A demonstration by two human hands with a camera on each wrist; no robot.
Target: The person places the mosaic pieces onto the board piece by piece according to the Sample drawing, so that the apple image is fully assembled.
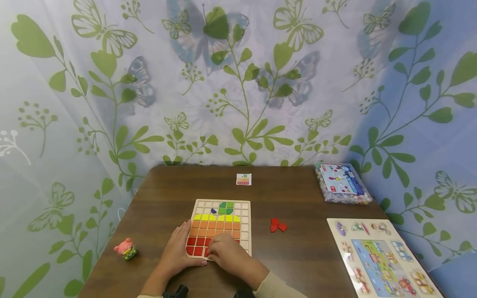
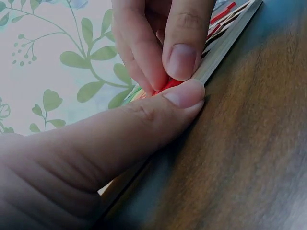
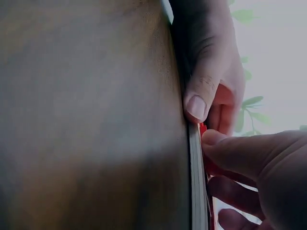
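A wooden grid board (image 1: pixel 244 225) lies on the table, filled with rows of red tiles (image 1: pixel 191 241), orange tiles (image 1: pixel 203 224) and yellow tiles (image 1: pixel 205 217), with several green tiles (image 1: pixel 222 210) and a blue one (image 1: pixel 213 211) above. My left hand (image 1: pixel 177 248) rests at the board's near left corner, fingers along the left edge and thumb along the front edge. With its fingertips, my right hand (image 1: pixel 229 253) pinches a red tile (image 2: pixel 171 84) down at the front row, close by the left thumb (image 3: pixel 196 107). Most of that tile is hidden.
Loose red tiles (image 1: pixel 275 225) lie right of the board. A small pattern card (image 1: pixel 244 179) is behind it. A pink figurine (image 1: pixel 126 248) stands at left. At right are a box of beads (image 1: pixel 340 183) and a picture puzzle board (image 1: pixel 384 256).
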